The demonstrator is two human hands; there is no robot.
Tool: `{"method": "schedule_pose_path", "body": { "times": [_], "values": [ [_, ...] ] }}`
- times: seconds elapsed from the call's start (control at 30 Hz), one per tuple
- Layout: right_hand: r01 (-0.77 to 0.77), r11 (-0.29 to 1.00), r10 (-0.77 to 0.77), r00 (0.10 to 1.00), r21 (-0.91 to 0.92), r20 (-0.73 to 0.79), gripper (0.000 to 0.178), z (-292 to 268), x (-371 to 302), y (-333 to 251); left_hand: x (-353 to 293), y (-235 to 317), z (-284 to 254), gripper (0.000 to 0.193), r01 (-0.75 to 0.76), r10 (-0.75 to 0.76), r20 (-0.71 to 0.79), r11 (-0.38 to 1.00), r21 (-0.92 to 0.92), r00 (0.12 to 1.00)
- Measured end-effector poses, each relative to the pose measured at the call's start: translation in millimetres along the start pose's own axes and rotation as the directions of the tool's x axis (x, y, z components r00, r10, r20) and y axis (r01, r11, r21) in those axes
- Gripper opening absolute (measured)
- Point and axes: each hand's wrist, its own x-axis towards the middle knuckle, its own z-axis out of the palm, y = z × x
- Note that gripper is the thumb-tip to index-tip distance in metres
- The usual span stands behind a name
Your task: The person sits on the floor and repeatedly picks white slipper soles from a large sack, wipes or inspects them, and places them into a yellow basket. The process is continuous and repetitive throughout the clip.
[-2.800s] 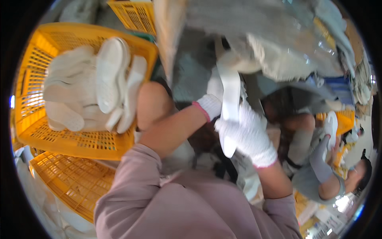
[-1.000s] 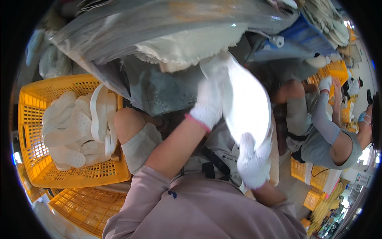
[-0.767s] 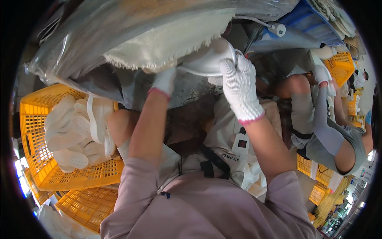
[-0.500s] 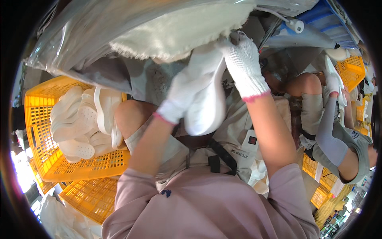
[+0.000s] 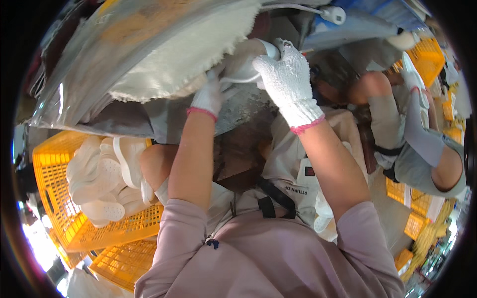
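Both of my hands wear white knit gloves with pink cuffs. Between them is a white shoe sole (image 5: 244,60), lying across at the edge of a large white fluffy buffing wheel (image 5: 184,59) with a frayed rim. My right hand (image 5: 288,82) is closed on the sole's right end, thumb side up. At the other end my left hand (image 5: 207,95) grips it close under the wheel, its fingers blurred and partly hidden. Whether the sole touches the wheel I cannot tell. Clear plastic sheeting (image 5: 74,74) drapes around the wheel.
To my left a yellow plastic basket (image 5: 94,241) holds several white soles (image 5: 107,171), with another yellow crate (image 5: 119,265) below it. A white cable with a plug end (image 5: 333,15) lies at the upper right. On the right a co-worker (image 5: 422,144) sits near more yellow baskets (image 5: 427,59).
The sole has gone from hanging upright over my lap to lying across, up by the wheel. My left hand has moved up with it; the view has shifted slightly.
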Motion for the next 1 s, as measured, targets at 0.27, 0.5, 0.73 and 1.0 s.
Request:
{"method": "schedule_pose_path", "body": {
  "times": [0.27, 0.5, 0.73, 1.0],
  "values": [
    [-0.184, 0.98, 0.148, 0.929, 0.075, 0.34, 0.044, 8.4, 26.3, -20.7, -107.7, -17.1, -11.5, 0.054, -0.151, 0.068, 0.165, 0.806, 0.572, 0.984],
    [0.656, 0.631, -0.288, 0.694, -0.415, 0.66, 0.073, -64.4, -64.2, -55.7, -44.4, -21.0, 37.5, 0.037, -0.11, 0.144, 0.153, 0.972, -0.21, 0.978],
    [0.652, 0.73, -0.339, 0.609, -0.208, 0.717, 0.049, -32.7, -112.6, -56.8, -108.5, -28.5, -3.1, 0.071, 0.081, 0.112, 0.263, 0.775, -0.627, 0.958],
    [0.673, 0.717, -0.527, 0.694, -0.181, 0.49, 0.014, 23.6, -92.0, -57.4, -18.1, -41.9, -39.4, 0.043, -0.165, 0.206, 0.075, 0.916, -0.366, 0.976]
  ]
}}
